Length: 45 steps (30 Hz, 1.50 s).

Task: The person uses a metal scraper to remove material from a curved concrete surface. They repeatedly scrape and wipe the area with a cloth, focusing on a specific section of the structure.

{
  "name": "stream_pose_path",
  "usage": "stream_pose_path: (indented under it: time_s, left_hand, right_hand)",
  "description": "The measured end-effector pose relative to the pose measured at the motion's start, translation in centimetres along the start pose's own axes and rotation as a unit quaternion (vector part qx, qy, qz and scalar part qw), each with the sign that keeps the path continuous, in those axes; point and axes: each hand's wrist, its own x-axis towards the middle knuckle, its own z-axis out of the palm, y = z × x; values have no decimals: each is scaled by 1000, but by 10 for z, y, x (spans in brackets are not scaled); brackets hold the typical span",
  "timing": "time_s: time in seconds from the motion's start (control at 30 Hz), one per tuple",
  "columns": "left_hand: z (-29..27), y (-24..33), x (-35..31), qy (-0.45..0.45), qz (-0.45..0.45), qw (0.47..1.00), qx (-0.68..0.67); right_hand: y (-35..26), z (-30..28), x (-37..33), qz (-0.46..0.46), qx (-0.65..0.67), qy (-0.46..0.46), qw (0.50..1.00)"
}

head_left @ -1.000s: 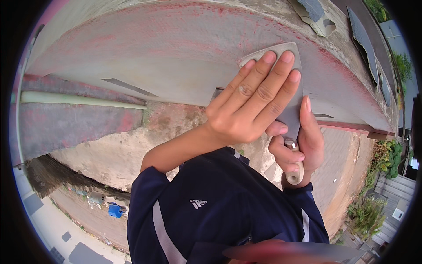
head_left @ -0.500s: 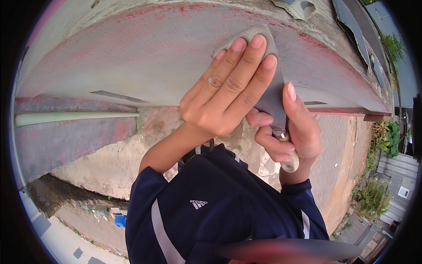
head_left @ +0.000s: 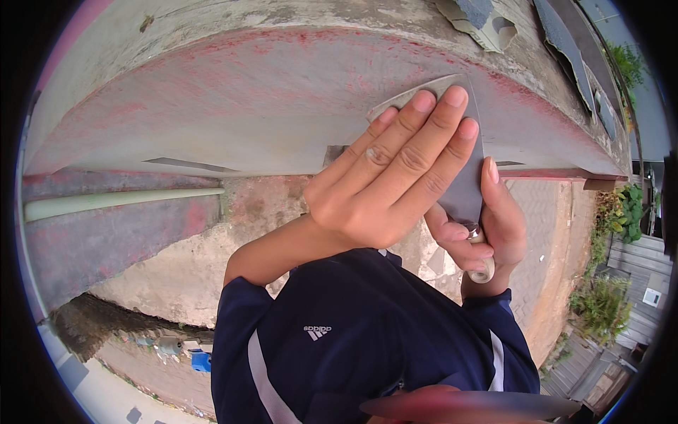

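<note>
A wide-bladed putty knife [head_left: 467,177] lies against a grey wall face [head_left: 247,106] marked with red streaks. My right hand [head_left: 501,226] is closed around its pale handle, with the thumb stretched up along the blade's right side. Flat on the broad part of the blade rests my left hand [head_left: 381,177], its fingers extended close together and covering much of the metal. Only a light curved strip of the blade's far edge shows beyond the fingertips.
Along the wall's top runs a rough concrete ledge [head_left: 212,32], with broken grey pieces [head_left: 480,21] on it at the right. A pale pipe [head_left: 127,203] crosses a lower wall at left. Plants [head_left: 600,304] and corrugated sheets [head_left: 639,268] stand at right.
Both hands and the putty knife have shifted right and nearer to me in the picture. The ledge also sits lower in view, and more of the red-streaked wall shows above the blade.
</note>
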Motion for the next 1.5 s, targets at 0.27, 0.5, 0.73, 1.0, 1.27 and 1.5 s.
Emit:
stream_pose_path:
  time_s: [0.27, 0.5, 0.73, 1.0, 1.27, 1.5]
  left_hand:
    - [-4, -10, 0, 61, -36, 998, 1]
    - [-4, -1, 0, 34, -64, 997, -30]
    - [2, 11, 0, 42, -92, 995, 10]
    - [18, -2, -8, 136, -78, 987, 30]
    - [6, -7, -8, 127, -114, 985, -22]
    - [1, -2, -12, 80, -116, 988, -63]
  right_hand:
    - [1, 9, -1, 59, 25, 48, 997]
    - [6, 8, 4, 42, 39, 20, 998]
    - [-6, 2, 8, 25, 8, -28, 999]
    - [-11, 1, 12, 88, 12, -85, 992]
    - [-11, 15, 17, 106, -14, -57, 993]
    - [-8, 16, 13, 81, 3, -19, 997]
